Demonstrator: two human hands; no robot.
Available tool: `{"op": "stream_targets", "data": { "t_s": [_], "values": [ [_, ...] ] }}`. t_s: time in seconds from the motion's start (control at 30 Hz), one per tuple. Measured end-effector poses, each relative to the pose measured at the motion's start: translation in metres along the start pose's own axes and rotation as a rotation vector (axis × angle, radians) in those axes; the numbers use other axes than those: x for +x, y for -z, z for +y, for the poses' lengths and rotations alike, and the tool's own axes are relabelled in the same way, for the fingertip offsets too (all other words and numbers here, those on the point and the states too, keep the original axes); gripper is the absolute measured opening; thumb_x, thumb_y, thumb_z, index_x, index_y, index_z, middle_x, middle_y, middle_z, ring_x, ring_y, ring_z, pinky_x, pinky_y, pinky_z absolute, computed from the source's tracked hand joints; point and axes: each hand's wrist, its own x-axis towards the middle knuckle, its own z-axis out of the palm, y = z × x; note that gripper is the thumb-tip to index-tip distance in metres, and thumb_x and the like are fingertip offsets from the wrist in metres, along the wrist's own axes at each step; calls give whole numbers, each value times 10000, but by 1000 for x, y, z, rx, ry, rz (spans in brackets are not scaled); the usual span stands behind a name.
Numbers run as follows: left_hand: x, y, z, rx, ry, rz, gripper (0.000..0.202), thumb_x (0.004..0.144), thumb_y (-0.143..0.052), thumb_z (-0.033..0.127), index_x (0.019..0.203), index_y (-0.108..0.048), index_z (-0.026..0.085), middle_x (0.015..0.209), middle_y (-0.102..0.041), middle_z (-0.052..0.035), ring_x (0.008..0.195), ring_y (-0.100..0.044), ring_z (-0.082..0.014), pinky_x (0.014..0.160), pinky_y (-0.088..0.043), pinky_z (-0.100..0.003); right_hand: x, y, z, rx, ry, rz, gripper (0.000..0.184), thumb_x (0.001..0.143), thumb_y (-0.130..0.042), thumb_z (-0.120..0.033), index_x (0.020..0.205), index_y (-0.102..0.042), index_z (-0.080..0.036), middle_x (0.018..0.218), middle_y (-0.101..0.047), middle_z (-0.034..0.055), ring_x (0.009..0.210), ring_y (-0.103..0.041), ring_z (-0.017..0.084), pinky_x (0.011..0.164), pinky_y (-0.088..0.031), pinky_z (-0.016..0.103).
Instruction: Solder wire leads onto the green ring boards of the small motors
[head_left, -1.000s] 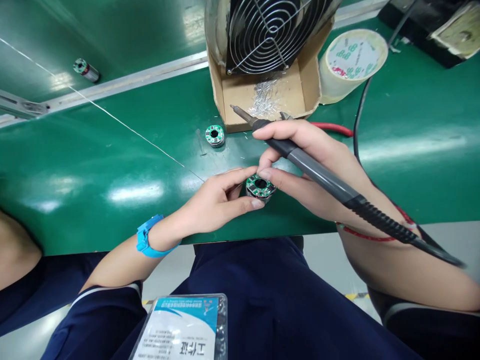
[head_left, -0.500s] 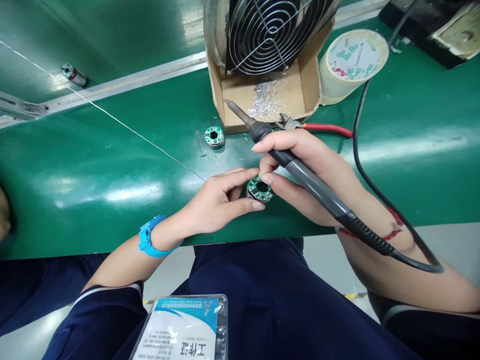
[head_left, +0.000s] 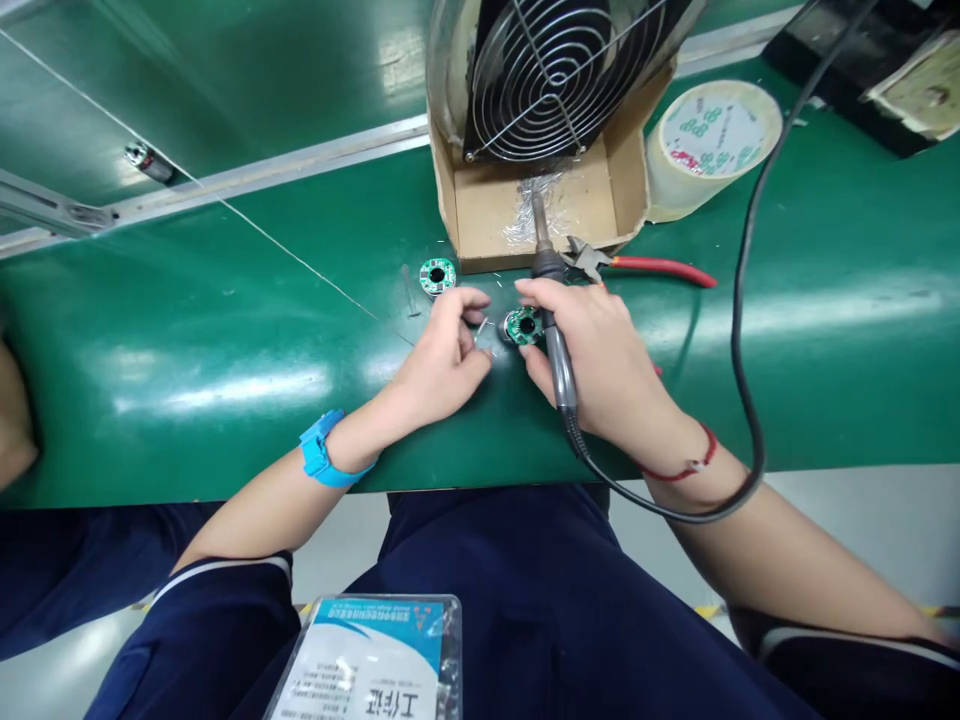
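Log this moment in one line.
left hand: holds thin wire; right hand: holds soldering iron, at circuit board; nearby: red-handled cutters

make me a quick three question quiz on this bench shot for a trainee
1. Which hand, reaching around a round circuit board, holds the soldering iron?
2. True or false: the iron's tip points back at the wearer's lap.
3. What stands just right of the cardboard box? a) mug b) tape roll c) lamp

Key:
1. The right hand
2. False, it points toward the box
3. b
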Motion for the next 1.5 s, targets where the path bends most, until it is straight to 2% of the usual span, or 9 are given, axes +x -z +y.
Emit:
{"op": "stream_targets", "data": {
  "t_s": [0.1,0.2,0.3,0.37,0.47,0.8,1.0,1.23,1.5],
  "values": [
    [2,2,-13,-196,15,50,367,761,-443,40,1074,-448,230,880,-474,10,635,-476,-81,546,-431,-225,1,2,6,100,104,-8,521,879,-524,-140,1389,-551,-240,1276,-708,78,1198,-659,260,1023,-540,493],
    [2,2,-14,-210,-92,72,305,792,-416,34,1025,-493,216,784,-470,27,637,-489,-83,535,-422,-210,-6,8,9,247,74,112,494,948,-548,-186,1427,-543,-307,1267,-727,33,1133,-703,198,1019,-565,418],
    [0,0,-8,-81,-221,89,352,808,-456,19,1101,-524,203,791,-525,33,673,-505,-77,579,-430,-210,-20,12,12,395,-43,336,411,928,-640,-261,1334,-648,-326,1171,-752,29,813,-731,141,735,-604,317],
    [-2,-1,-4,-2,-283,90,387,810,-461,8,1144,-522,193,789,-548,40,669,-507,-72,600,-438,-215,-29,14,16,520,-90,464,293,912,-668,-293,1196,-737,-302,995,-762,18,657,-686,106,548,-537,254],
    [-3,-2,-1,71,-328,91,408,809,-460,1,1171,-514,182,769,-550,49,662,-507,-74,617,-448,-226,-35,16,22,694,-99,547,196,906,-662,-300,1050,-792,-272,752,-708,-8,568,-649,99,441,-491,230],
    [0,-3,4,125,-316,85,411,795,-454,-4,1168,-502,160,768,-576,43,633,-515,-79,580,-457,-236,-25,22,37,827,-92,421,165,858,-704,-328,965,-805,-252,692,-694,-25,539,-633,92,406,-445,229],
    [5,-9,-2,153,-298,78,421,819,-459,26,1189,-471,228,802,-578,31,664,-554,-101,610,-482,-252,-19,29,41,801,-82,337,200,846,-689,-315,988,-801,-229,659,-673,-25,538,-624,114,438,-454,282],
    [10,-8,-8,367,-312,36,379,935,-618,250,1298,-510,256,1076,-613,-51,1055,-649,-222,865,-563,-375,-11,38,38,774,-84,302,222,825,-742,-379,957,-801,-210,663,-679,-5,525,-623,143,439,-433,343],
    [12,-9,-10,398,-305,11,330,950,-648,291,1267,-571,246,1053,-627,-61,1083,-621,-229,939,-541,-390,-11,48,29,647,-220,266,226,841,-712,-415,913,-785,-214,658,-644,-10,575,-612,116,548,-477,334]
  ]
}}
